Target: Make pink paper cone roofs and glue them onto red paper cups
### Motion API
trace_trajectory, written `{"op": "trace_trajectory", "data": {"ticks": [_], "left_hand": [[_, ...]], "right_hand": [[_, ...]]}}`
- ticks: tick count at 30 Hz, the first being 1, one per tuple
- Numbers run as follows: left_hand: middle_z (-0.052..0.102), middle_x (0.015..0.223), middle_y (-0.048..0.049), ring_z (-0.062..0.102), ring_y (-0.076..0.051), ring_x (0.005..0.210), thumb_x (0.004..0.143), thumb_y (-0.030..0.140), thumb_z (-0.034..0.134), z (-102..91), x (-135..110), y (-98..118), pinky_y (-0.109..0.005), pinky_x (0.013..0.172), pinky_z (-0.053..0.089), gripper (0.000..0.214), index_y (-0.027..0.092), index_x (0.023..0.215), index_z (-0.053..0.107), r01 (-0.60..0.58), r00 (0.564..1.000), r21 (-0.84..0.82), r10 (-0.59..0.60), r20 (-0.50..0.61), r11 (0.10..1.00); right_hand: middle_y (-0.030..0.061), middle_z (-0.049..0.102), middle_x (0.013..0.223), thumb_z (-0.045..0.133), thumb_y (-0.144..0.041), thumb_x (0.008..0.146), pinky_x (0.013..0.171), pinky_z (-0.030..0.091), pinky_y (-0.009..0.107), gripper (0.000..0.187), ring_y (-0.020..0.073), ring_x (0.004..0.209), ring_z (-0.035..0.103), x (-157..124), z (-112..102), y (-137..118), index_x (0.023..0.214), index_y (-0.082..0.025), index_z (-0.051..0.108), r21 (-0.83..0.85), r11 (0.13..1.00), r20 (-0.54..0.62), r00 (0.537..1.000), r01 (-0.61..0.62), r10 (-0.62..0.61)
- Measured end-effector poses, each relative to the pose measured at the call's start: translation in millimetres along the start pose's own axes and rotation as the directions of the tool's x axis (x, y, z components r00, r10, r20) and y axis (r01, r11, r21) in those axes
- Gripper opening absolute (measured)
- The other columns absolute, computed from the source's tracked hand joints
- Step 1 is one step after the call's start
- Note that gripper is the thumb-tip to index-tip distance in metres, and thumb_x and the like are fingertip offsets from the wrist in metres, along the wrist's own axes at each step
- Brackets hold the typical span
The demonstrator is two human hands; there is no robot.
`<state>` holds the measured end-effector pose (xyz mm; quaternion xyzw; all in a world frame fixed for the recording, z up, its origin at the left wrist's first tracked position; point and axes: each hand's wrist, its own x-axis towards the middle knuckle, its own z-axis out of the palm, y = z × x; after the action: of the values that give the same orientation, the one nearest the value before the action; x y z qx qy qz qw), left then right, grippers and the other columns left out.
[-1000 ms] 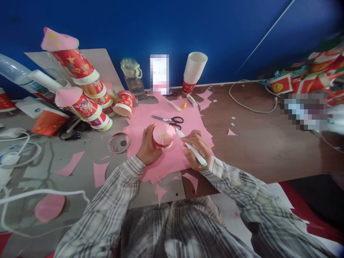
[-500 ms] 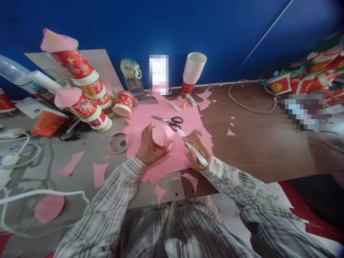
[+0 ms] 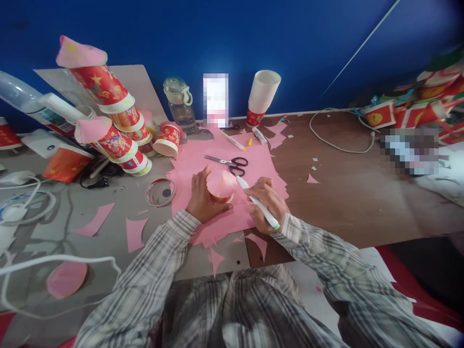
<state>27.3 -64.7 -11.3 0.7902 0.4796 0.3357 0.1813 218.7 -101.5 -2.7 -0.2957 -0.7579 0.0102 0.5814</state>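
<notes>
My left hand [image 3: 203, 198] is wrapped round a red paper cup [image 3: 221, 186] that stands upside down on a sheet of pink paper [image 3: 224, 159], a pink disc covering its top. My right hand [image 3: 266, 203] is closed on a white marker with a green end [image 3: 258, 202], and its tip touches the paper at the right side of the cup's base. Black-handled scissors [image 3: 228, 162] lie on the pink paper just behind the cup.
Stacks of red paper cups with pink tops [image 3: 108, 116] lie at the left. A stack of white cups [image 3: 261, 94], a water bottle [image 3: 178, 104], a glue stick [image 3: 258, 135] and a roll of clear tape [image 3: 160, 192] are nearby. Pink scraps [image 3: 94, 221] and white cables [image 3: 339, 142] lie about.
The cup has tilted slightly under my left hand, and my right hand has slid the marker a little along the cup's base. The view has shifted slightly.
</notes>
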Motion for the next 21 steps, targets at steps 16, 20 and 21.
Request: {"op": "trace_trajectory", "data": {"ticks": [16,20,21], "left_hand": [[0.042,0.109,-0.0133,0.034,-0.028,0.111,0.056,0.035,0.066,3.8,-2,-7,-0.049,0.095,0.035,0.071,0.014,0.115,0.032,-0.098,0.995,-0.063,0.097,-0.017,0.993],[0.042,0.109,-0.0140,0.034,-0.030,0.111,0.056,0.038,0.066,4.9,-3,-9,-0.052,0.093,0.035,0.069,0.014,0.112,0.035,-0.079,0.997,-0.047,0.079,0.001,0.996],[0.043,0.109,-0.0137,0.034,-0.029,0.111,0.056,0.038,0.066,4.8,-3,-8,-0.052,0.093,0.035,0.068,0.014,0.111,0.035,-0.083,0.997,-0.046,0.084,0.000,0.995]], "right_hand": [[0.0005,0.068,0.074,0.052,-0.028,0.092,0.069,0.050,0.039,0.033,0.0158,0.061,0.064,1,4,-4,0.120,-0.020,0.064,0.028,0.998,0.063,0.996,0.063,-0.065],[0.0002,0.070,0.074,0.054,-0.028,0.090,0.069,0.050,0.039,0.031,0.0156,0.058,0.063,2,4,-5,0.118,-0.021,0.064,0.019,0.999,0.076,0.996,0.050,-0.051],[0.0001,0.071,0.074,0.054,-0.028,0.090,0.069,0.050,0.039,0.031,0.0155,0.058,0.063,2,4,-5,0.118,-0.021,0.064,0.018,0.999,0.081,0.996,0.048,-0.049]]}}
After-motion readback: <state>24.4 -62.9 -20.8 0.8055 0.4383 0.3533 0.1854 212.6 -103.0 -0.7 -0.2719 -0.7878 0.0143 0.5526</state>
